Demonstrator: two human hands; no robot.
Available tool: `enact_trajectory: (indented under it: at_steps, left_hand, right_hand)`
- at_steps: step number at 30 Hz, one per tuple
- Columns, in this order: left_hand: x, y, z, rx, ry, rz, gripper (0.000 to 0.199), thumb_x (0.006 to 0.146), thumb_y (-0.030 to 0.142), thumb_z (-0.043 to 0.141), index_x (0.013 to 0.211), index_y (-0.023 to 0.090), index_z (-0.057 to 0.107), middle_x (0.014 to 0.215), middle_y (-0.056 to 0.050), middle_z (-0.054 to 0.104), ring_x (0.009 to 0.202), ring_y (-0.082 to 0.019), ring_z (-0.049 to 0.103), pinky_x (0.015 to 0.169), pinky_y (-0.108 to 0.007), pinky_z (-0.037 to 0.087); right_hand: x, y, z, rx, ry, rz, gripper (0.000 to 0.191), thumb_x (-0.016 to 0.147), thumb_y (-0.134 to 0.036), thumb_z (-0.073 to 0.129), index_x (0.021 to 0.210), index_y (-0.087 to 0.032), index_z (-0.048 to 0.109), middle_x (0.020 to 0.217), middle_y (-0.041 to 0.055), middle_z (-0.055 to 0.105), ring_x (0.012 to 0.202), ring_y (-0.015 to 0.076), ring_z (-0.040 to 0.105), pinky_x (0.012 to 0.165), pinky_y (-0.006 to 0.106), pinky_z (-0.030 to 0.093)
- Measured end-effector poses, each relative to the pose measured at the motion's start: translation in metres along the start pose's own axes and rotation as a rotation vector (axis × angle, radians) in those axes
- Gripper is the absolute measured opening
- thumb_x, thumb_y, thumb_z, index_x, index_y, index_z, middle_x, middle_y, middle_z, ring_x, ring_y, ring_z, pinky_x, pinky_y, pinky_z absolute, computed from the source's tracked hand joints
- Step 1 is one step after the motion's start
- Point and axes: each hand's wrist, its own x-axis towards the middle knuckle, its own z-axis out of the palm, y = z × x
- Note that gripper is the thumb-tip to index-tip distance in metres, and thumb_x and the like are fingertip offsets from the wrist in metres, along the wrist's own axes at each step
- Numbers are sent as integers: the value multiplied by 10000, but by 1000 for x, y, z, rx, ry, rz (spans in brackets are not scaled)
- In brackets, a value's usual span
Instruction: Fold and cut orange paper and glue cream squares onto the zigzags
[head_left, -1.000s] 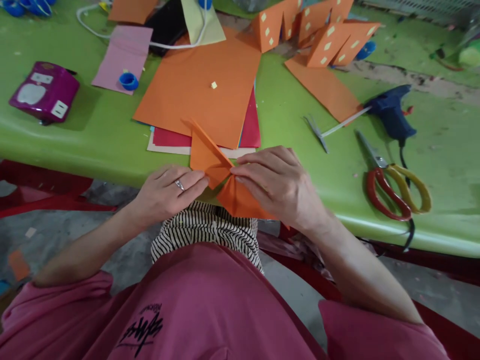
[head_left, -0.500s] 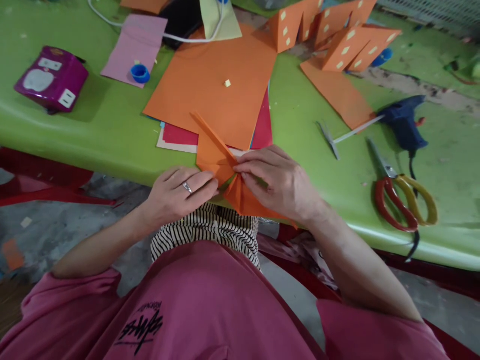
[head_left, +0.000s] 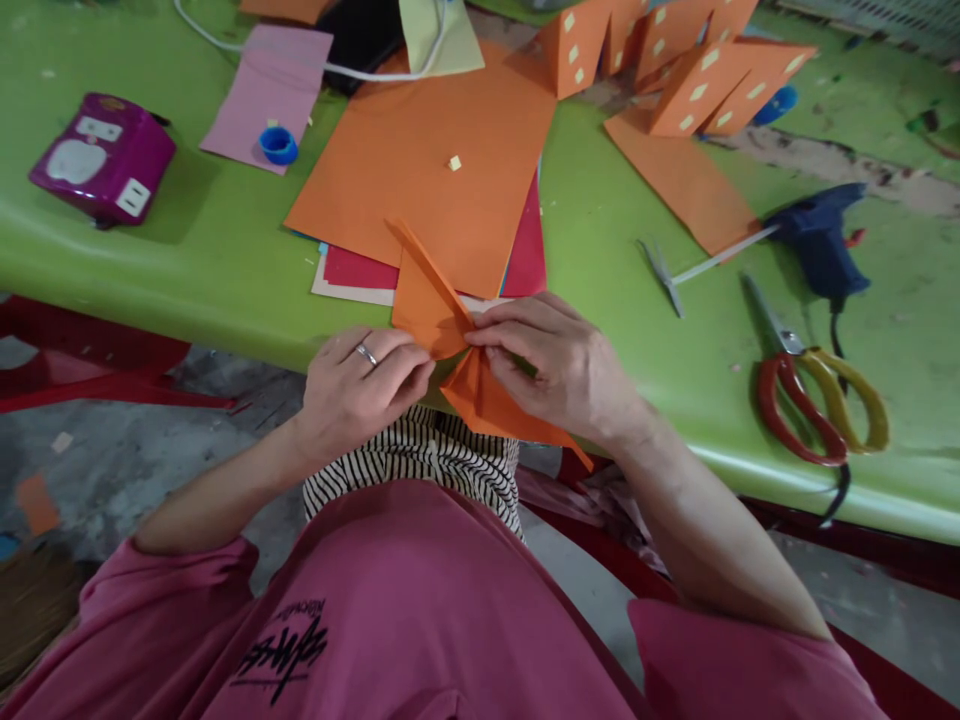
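Between my hands is a folded piece of orange paper [head_left: 427, 305], held just over the table's near edge. My right hand [head_left: 559, 360] pinches it near its narrow middle, where the creases meet. One part rises to the upper left with a raised fold, and another fans out below, partly hidden behind my right hand. My left hand [head_left: 367, 370], with a ring on one finger, is closed on the left edge of the upper part, thumb and index finger together. A stack of orange sheets [head_left: 420, 150] lies just beyond, with a small pale cube on top.
To the right lie scissors [head_left: 802, 380] with red and yellow handles, a blue glue gun [head_left: 817, 240] and a small metal tool [head_left: 661, 278]. Folded orange pieces with pale dots [head_left: 690, 95] stand at the back. On the left are a purple power socket box [head_left: 105, 158] and a blue ring [head_left: 278, 146].
My left hand has shifted slightly and its fingers have curled more. The near edge of the upper orange part now bends into a curve. My right hand keeps its pinch.
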Motion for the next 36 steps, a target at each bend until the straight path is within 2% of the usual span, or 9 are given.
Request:
enact_trajectory:
  at_steps: [4,10,15,20,27,31,36]
  left_hand:
    - [4,6,2,-36,-19,-127,61,922,179,597,868,207,603,837,-18,720,762,-170,680,733,-318,538]
    - [9,12,1,24,-101,-223,77,917,166,563,855,209,572,820,-42,676,772,-206,638,719,-347,508]
    - [11,11,-1,2,-152,-221,73,926,156,544,904,213,585,960,-70,682,900,-240,649,819,-401,515]
    - [13,11,1,22,-127,-244,76,910,143,556,875,211,549,910,-54,664,857,-233,640,764,-379,520]
    - [17,10,1,40,-192,-278,72,904,144,550,859,200,548,900,-65,656,795,-223,623,711,-358,494]
    - [18,10,-1,17,-211,-295,71,909,157,550,851,198,554,917,-71,656,798,-218,630,687,-343,485]
    - [18,10,0,19,-207,-309,64,911,169,559,855,200,557,909,-64,659,791,-209,632,675,-334,485]
  right_hand:
    - [0,1,1,6,16,-22,237,933,-122,521,992,-212,733,1133,76,752,1033,203,703,913,398,591]
    - [1,0,0,2,-8,-11,247,934,-118,511,1010,-219,723,1126,85,750,1054,218,695,927,425,580]
    - [2,-3,-2,-28,-45,2,259,936,-123,503,1015,-233,724,1105,76,747,1032,227,685,887,427,578]
    - [5,-6,-4,-72,-51,15,237,944,-137,505,992,-233,716,1061,69,741,983,221,675,858,403,566]
    - [14,-7,-4,-109,-100,75,176,995,-283,537,939,-209,686,940,66,689,873,199,637,728,334,515]
    - [17,-4,-4,-48,-115,76,149,991,-270,553,952,-235,693,925,38,662,852,177,615,726,318,499]
    - [20,-2,-4,39,-139,100,180,996,-278,552,920,-203,697,950,51,649,813,159,604,712,310,495]
